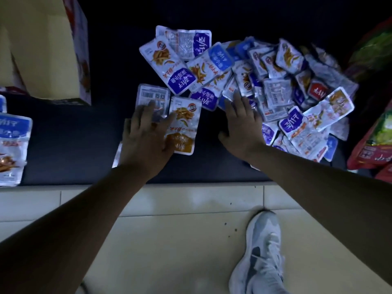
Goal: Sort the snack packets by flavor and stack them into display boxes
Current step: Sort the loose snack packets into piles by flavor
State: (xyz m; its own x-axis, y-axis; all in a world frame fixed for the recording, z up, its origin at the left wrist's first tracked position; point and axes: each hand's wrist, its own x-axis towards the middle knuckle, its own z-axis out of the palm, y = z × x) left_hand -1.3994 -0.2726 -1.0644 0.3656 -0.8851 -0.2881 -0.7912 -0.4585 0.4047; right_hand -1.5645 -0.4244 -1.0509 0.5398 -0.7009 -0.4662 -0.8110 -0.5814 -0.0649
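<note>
As both bare arms reach across the near edge of the dark table point(70, 134), the holdings stand as follows.

- Pile of snack packets point(275, 81): loose heap at centre-right, mostly blue-labelled, a few red, some face-down; not boxed.
- Orange-labelled packet point(186, 132): face-up, apart from the heap on its near-left side.
- Face-down packet point(151, 95): just left of the orange one, edges touching.
- Left hand point(146, 134): fingers spread and straight, lying across both separated packets; nothing grasped.
- Right hand point(241, 128): palm down, fingers extended, tips touching packets at the heap's near-left edge; grip released.
- Display box point(42, 49): far left, cardboard, its inside not readable.
- Blue-labelled packets point(12, 145): left edge of the table, partly out of view.
- Red and green bags point(377, 134): right edge, beside the heap.
- Pale shoe point(263, 251): on the tiled floor point(169, 230), near side.
</note>
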